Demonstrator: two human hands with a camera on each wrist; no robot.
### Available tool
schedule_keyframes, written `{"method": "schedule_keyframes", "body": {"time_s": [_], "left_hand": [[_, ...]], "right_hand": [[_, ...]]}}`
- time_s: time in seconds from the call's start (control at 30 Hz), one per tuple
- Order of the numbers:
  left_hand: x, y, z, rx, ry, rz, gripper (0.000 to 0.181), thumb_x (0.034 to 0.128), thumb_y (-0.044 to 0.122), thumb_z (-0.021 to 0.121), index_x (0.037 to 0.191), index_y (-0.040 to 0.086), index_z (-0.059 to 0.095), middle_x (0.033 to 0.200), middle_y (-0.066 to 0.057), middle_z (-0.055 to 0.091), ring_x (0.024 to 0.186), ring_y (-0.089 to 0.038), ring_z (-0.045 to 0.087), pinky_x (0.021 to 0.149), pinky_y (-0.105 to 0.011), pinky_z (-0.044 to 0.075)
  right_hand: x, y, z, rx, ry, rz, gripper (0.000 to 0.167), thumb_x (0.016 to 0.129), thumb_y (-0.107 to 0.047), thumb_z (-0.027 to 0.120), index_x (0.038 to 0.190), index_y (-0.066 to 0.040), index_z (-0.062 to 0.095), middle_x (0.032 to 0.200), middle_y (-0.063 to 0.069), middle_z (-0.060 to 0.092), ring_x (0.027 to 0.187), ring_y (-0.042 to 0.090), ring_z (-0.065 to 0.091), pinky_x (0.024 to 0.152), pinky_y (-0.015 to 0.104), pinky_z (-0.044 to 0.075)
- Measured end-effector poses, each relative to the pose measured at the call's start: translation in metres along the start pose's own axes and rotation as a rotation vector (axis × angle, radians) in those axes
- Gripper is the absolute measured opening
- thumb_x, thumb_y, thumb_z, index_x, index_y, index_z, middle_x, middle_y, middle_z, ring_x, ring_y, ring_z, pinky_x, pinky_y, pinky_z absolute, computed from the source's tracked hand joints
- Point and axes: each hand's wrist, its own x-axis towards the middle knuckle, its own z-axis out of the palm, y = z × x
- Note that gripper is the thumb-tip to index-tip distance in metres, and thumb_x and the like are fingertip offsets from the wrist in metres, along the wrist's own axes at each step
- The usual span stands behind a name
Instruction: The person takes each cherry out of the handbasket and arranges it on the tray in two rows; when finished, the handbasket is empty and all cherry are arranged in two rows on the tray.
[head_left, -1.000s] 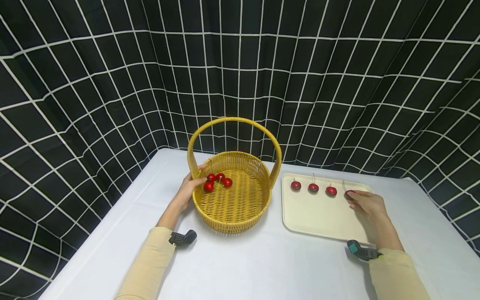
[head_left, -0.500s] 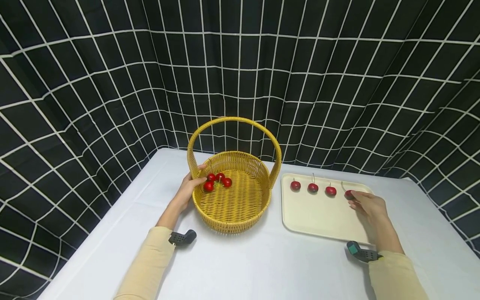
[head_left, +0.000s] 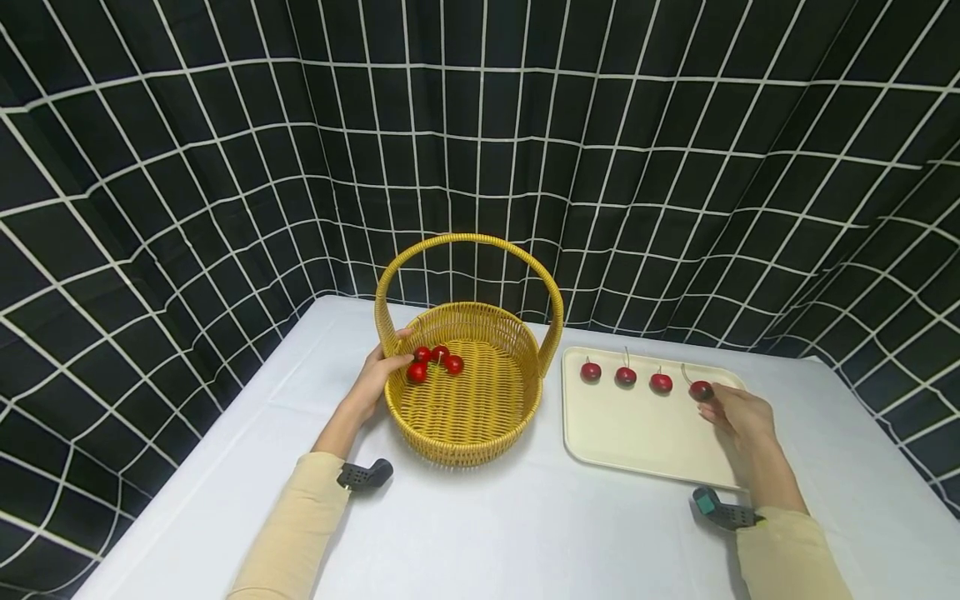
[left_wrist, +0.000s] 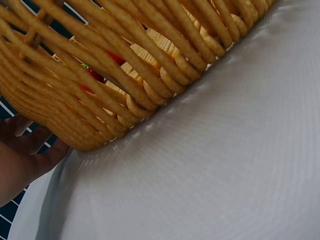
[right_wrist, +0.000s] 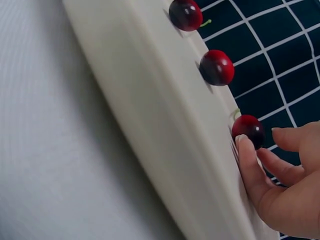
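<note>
A yellow woven basket [head_left: 465,425] with a tall arched handle stands on the table, several red cherries [head_left: 454,365] together at its left side. My left hand [head_left: 372,379] grips its left rim, thumb over the edge; the left wrist view shows fingers [left_wrist: 47,155] against the outer weave. On a cream tray [head_left: 637,433], several dark red cherries [head_left: 626,376] with stems lie in a row. At the row's right end is one cherry [head_left: 701,391] beside my right hand [head_left: 742,412]. In the right wrist view one fingertip touches this cherry [right_wrist: 250,129], while another finger stands apart from it.
A white cloth [head_left: 517,525] covers the table. Black curtains [head_left: 480,150] with a white grid rise behind it and at both sides. The basket's handle arches high above its opening, and the tray has a low raised rim.
My right hand's fingers have loosened and drawn slightly back from the rightmost cherry, so more of it shows. The left hand and basket have stayed put.
</note>
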Motion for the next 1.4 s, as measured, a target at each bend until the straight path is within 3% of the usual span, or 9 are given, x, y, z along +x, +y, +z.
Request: {"method": "schedule_keyframes", "body": {"time_s": [0.2,0.4,0.6,0.67,0.8,0.87,0.97,1.13,1.4], "left_hand": [[0.001,-0.001,0.001,-0.007,0.0,0.0,0.052,0.092,0.009,0.052,0.143,0.01,0.039,0.151,-0.012,0.031,0.138,-0.028,0.024,0.112,-0.047,0.016],[0.002,-0.002,0.001,-0.004,0.006,-0.006,0.052,0.0919,0.009,0.053,0.143,0.011,0.04,0.151,-0.011,0.031,0.139,-0.027,0.024,0.112,-0.046,0.014],[0.002,-0.002,0.001,-0.004,0.002,-0.005,0.052,0.0923,0.009,0.053,0.143,0.011,0.04,0.151,-0.01,0.031,0.139,-0.027,0.023,0.112,-0.046,0.013],[0.0,0.002,0.002,-0.009,-0.007,-0.014,0.053,0.0929,0.008,0.052,0.144,0.01,0.038,0.152,-0.011,0.029,0.139,-0.028,0.022,0.112,-0.047,0.014],[0.001,0.003,0.001,-0.008,-0.007,-0.011,0.053,0.0931,0.008,0.052,0.144,0.009,0.038,0.152,-0.012,0.029,0.139,-0.029,0.022,0.112,-0.048,0.016],[0.0,0.003,0.001,-0.001,-0.003,-0.006,0.052,0.0929,0.009,0.052,0.144,0.01,0.038,0.152,-0.012,0.029,0.139,-0.029,0.023,0.111,-0.048,0.017],[0.002,0.0,0.0,0.001,0.0,-0.002,0.052,0.093,0.01,0.051,0.144,0.011,0.039,0.152,-0.011,0.029,0.139,-0.028,0.023,0.111,-0.048,0.017],[0.001,0.001,0.0,0.002,-0.003,-0.002,0.052,0.0933,0.01,0.051,0.144,0.011,0.038,0.152,-0.012,0.028,0.139,-0.029,0.023,0.111,-0.048,0.018],[0.002,-0.001,0.0,0.002,-0.003,-0.003,0.052,0.093,0.01,0.051,0.144,0.011,0.038,0.152,-0.012,0.028,0.139,-0.029,0.023,0.111,-0.048,0.018]], "right_hand": [[-0.003,0.001,-0.002,0.046,0.013,0.015,0.057,0.1,-0.02,0.045,0.146,0.005,0.025,0.08,0.0,0.054,0.058,0.0,0.061,0.064,0.017,0.053],[-0.003,0.003,-0.007,0.091,0.037,0.064,0.058,0.101,-0.025,0.044,0.148,0.003,0.025,0.074,-0.003,0.054,0.054,0.002,0.061,0.064,0.02,0.054],[-0.009,-0.001,-0.02,0.357,0.06,0.169,0.061,0.098,-0.038,0.048,0.15,-0.012,0.029,0.066,-0.005,0.056,0.057,0.009,0.065,0.067,0.026,0.055],[-0.013,-0.002,-0.023,0.452,0.042,0.171,0.06,0.096,-0.043,0.051,0.148,-0.018,0.034,0.078,-0.004,0.057,0.061,0.01,0.066,0.071,0.026,0.055],[-0.022,-0.005,-0.028,0.689,-0.132,0.066,0.039,0.092,-0.042,0.056,0.124,-0.019,0.056,0.089,0.002,0.063,0.073,0.017,0.069,0.081,0.03,0.053],[-0.025,-0.005,-0.03,0.823,-0.281,-0.005,0.031,0.092,-0.04,0.059,0.11,-0.014,0.061,0.092,0.007,0.066,0.081,0.023,0.07,0.084,0.034,0.052],[-0.029,-0.006,-0.029,0.946,-0.517,-0.089,0.034,0.093,-0.037,0.057,0.112,-0.009,0.062,0.1,0.012,0.067,0.091,0.029,0.068,0.087,0.04,0.05],[-0.038,-0.013,-0.018,0.909,-0.74,-0.198,0.04,0.099,-0.036,0.046,0.122,-0.006,0.058,0.112,0.013,0.064,0.103,0.03,0.064,0.088,0.043,0.05],[-0.064,-0.032,0.009,0.776,-0.868,-0.32,0.042,0.103,-0.034,0.034,0.123,-0.005,0.058,0.116,0.012,0.062,0.108,0.026,0.061,0.089,0.039,0.049]]}}
